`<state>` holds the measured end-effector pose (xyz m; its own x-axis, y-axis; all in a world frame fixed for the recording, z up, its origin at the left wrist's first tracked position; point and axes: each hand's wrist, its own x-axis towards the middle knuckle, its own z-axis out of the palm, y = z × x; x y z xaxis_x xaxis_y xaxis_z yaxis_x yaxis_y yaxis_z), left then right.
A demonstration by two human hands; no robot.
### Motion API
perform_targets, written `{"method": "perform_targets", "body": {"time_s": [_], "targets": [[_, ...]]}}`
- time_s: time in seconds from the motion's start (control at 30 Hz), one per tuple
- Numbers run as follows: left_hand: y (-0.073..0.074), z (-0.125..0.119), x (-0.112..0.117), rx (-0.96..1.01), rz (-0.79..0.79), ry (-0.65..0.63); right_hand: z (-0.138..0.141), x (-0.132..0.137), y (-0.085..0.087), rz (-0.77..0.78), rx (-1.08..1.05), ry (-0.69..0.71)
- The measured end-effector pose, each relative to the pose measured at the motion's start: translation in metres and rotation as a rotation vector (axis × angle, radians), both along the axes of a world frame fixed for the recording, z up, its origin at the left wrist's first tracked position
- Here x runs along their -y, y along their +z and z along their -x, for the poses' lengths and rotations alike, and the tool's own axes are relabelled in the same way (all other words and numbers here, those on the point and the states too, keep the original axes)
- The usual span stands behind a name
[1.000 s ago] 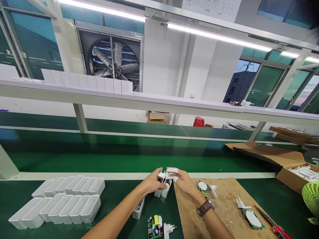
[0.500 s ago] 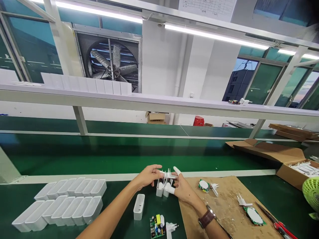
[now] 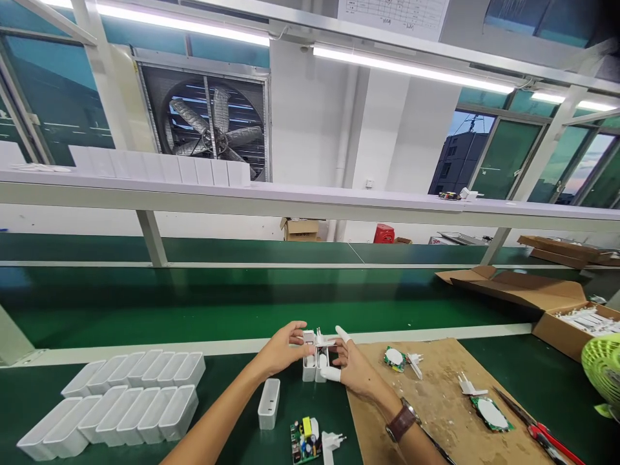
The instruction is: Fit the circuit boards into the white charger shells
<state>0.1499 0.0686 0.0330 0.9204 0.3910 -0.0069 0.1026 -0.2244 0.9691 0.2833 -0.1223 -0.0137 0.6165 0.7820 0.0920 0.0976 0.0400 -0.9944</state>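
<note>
Two narrow white plastic cases [image 3: 309, 372] stand side by side between my hands, with parts inside. A white plug piece [image 3: 325, 342] with two pins sits tilted at the top of the right case. My left hand [image 3: 283, 349] is curled at the left case, thumb and fingers against its upper edge. My right hand [image 3: 356, 367], with white finger covers on two digits, has its bent fingers at the plug piece's right end; one covered digit lies against the right case. Nearby stand another white case [image 3: 269, 404], a circuit board [image 3: 304, 442] and a white plug piece [image 3: 332, 445].
Two rows of white cases [image 3: 116, 413] stand at the left. A brown cardboard sheet [image 3: 426, 400] carries boards, plug pieces and red-handled scissors [image 3: 545, 434]. An open carton [image 3: 566, 336] and a green fan [image 3: 603, 368] are at the right.
The plug piece between my hands has gone from lying across both cases to a tilt over the right one. My left fingers have drawn slightly left, uncovering the left case's top.
</note>
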Motion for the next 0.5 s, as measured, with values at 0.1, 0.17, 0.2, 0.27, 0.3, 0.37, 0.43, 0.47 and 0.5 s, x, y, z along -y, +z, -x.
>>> {"method": "perform_targets", "body": {"time_s": [0.1, 0.17, 0.2, 0.27, 0.3, 0.37, 0.43, 0.47, 0.5], "targets": [[0.004, 0.012, 0.006, -0.033, -0.061, -0.042, 0.003, 0.004, 0.001, 0.029, 0.015, 0.001], [0.007, 0.013, 0.013, -0.056, -0.1, -0.054, 0.004, 0.001, 0.002, 0.035, 0.025, 0.011], [0.01, 0.013, 0.015, -0.064, -0.121, -0.046, 0.004, 0.0, 0.003, 0.04, 0.037, 0.007], [0.019, 0.016, 0.014, -0.067, -0.168, -0.005, 0.003, 0.005, 0.007, 0.063, 0.075, -0.022], [0.025, 0.021, 0.012, -0.061, -0.193, 0.024, 0.002, 0.011, 0.01, 0.077, 0.1, -0.036], [0.036, 0.039, 0.004, -0.04, -0.241, 0.087, 0.005, 0.031, 0.016, 0.107, 0.15, -0.045], [0.043, 0.067, -0.004, -0.036, -0.272, 0.13, 0.016, 0.057, 0.024, 0.143, 0.184, -0.01], [0.044, 0.082, -0.006, -0.064, -0.279, 0.134, 0.024, 0.069, 0.028, 0.175, 0.213, 0.029], [0.043, 0.097, -0.006, -0.121, -0.283, 0.116, 0.034, 0.079, 0.032, 0.217, 0.259, 0.084]]}}
